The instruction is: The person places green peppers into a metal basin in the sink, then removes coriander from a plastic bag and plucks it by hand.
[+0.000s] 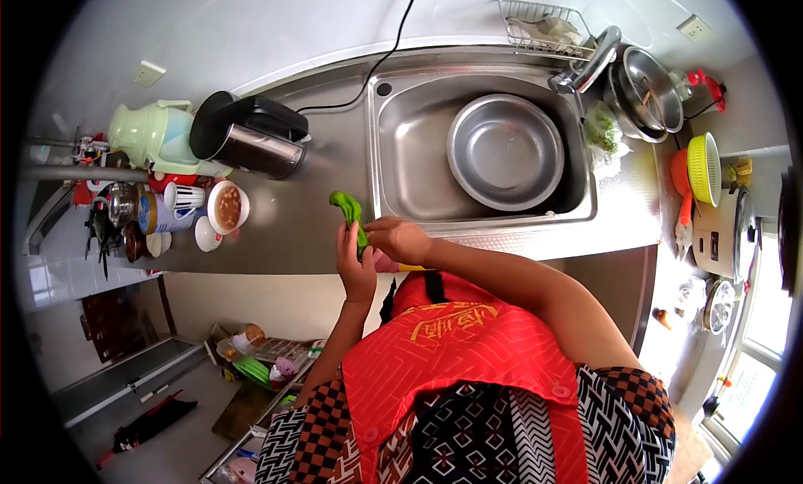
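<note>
A: Grip?
B: Left hand (358, 262) wrapped round the lower part of the green pepper (351, 208), presumably steadying it; right hand (400, 240) fingertips meet it, pinch unclear.
A: Position, room?
B: Over the counter (259, 250), by the sink's (374, 149) front-left corner. Basin (506, 153) sits rightward, leaving room along the sink's left edge.

Pale walls (276, 32) back the steel counter (284, 220), with a bright window (750, 392) at right
</note>
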### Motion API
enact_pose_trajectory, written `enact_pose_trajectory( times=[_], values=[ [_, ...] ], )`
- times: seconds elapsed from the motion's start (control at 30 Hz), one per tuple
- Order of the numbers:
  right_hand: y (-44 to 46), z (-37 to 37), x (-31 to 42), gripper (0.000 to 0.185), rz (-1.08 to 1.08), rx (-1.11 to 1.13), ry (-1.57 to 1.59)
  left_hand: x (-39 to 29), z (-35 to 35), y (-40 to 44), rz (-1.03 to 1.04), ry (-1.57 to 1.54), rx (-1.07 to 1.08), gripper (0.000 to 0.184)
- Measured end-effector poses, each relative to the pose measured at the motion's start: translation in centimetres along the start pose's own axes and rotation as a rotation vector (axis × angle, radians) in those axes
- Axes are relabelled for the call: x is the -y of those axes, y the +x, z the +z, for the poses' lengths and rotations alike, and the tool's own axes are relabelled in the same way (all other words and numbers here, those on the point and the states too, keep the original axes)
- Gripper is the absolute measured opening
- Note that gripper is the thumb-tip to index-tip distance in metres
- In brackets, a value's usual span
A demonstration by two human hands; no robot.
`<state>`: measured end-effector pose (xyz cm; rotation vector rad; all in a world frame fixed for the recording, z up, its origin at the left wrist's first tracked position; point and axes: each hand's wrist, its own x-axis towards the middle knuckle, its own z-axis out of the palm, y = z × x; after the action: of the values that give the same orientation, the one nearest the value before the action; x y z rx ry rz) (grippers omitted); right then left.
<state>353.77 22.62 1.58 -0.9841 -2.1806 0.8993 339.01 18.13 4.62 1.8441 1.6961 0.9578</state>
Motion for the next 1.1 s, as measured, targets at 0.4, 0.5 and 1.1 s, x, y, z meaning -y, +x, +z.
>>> enact_pose_trajectory(
  times=[0.4,0.5,1.1],
  values=[
    [-15.8,-13.5,-23.3,0.030,1.119,-0.629,-0.288,-5.1,9.5,4.4,0.122,-0.120,0.200,0.058],
    [-17.5,-15.6,-25.2,0.034,1.153,-0.683,-0.403,-5.1,12.5,5.0,0.110,-0.124,0.224,0.059],
    [-18.3,-17.0,-22.2,0.033,1.438,-0.664,0.886,-8.5,17.0,7.1,-0.010,-0.215,0.170,0.056]
  ],
)
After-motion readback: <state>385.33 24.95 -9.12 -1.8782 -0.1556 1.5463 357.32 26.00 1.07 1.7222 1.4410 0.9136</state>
